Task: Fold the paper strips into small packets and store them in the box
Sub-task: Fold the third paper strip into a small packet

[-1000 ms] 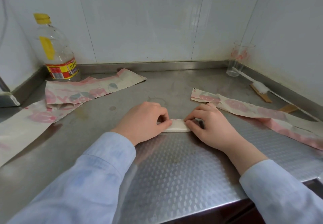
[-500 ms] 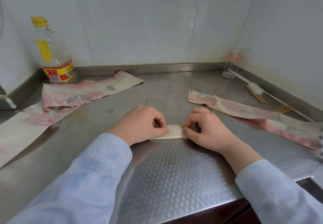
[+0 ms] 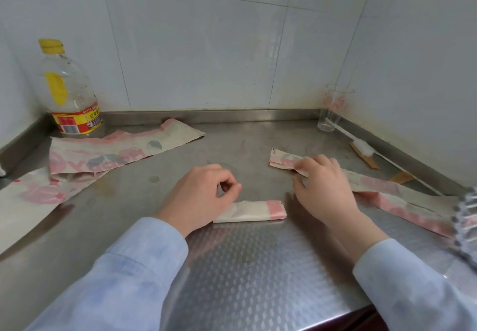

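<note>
Steel counter point(image 3: 245, 266) below white-tiled wall point(image 3: 206, 59); left hand point(image 3: 201, 199) loosely curled, empty; right hand point(image 3: 327, 191) pinching a paper strip point(image 3: 281, 159).

Steel counter point(image 3: 258, 266), folded paper packet point(image 3: 254, 211) near centre, printed paper strips point(image 3: 108, 153) far left, long paper strip point(image 3: 382, 188) right, plastic bottle point(image 3: 69, 93) far-left corner, glass point(image 3: 334, 111) and brush point(image 3: 362, 147) far right

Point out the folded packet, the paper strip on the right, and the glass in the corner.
folded packet point(image 3: 254, 212): head view, white middle of its top face.
paper strip point(image 3: 281, 159): head view, its folded left end.
glass point(image 3: 334, 113): head view, clear side wall.
</note>
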A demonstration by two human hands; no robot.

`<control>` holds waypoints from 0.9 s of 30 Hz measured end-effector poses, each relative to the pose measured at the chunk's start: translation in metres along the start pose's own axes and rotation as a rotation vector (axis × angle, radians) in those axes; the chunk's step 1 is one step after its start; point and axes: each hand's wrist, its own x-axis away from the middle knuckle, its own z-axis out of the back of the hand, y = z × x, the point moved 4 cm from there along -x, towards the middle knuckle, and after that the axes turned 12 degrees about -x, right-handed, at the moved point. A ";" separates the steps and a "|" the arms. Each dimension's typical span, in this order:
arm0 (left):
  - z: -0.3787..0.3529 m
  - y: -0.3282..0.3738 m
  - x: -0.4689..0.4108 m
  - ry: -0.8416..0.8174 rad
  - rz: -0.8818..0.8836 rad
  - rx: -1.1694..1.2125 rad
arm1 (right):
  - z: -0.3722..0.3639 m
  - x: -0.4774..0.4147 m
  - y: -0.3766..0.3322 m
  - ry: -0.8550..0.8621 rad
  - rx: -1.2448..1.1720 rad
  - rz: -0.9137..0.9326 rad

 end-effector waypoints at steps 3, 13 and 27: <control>0.000 -0.001 0.001 -0.005 0.004 0.009 | 0.001 -0.017 0.018 -0.114 0.206 -0.136; 0.006 -0.009 -0.001 0.063 0.051 0.041 | -0.031 -0.037 -0.004 -0.177 0.091 0.036; 0.016 -0.019 -0.014 0.094 0.333 0.836 | -0.005 -0.023 -0.107 -0.386 -1.038 -0.017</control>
